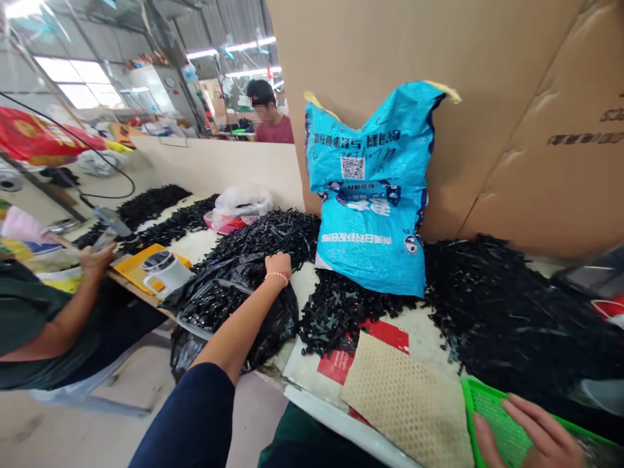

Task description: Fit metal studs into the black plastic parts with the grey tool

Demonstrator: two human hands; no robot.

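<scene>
My left hand (279, 266) is stretched forward with its fingers closed at the far edge of a black plastic bag (283, 312), whose film bunches up beneath it. Small black plastic pieces (214, 309) fill the bag's mouth, which lies on the near table edge. At the lower right, my right hand (536, 435) is over a green plastic basket (507, 416), fingers apart and thumb near the rim. Nothing shows in its grasp, though the frame cuts off part of it. A beige textured mat (409, 403) lies left of the basket.
A blue woven sack (370, 195) stands against the cardboard wall (511, 130). Heaps of black pieces (517, 312) cover the table on both sides. A white mug (166, 273) stands on a yellow tray (139, 266). A co-worker's hand (97, 257) is at the left; another person (273, 117) sits beyond.
</scene>
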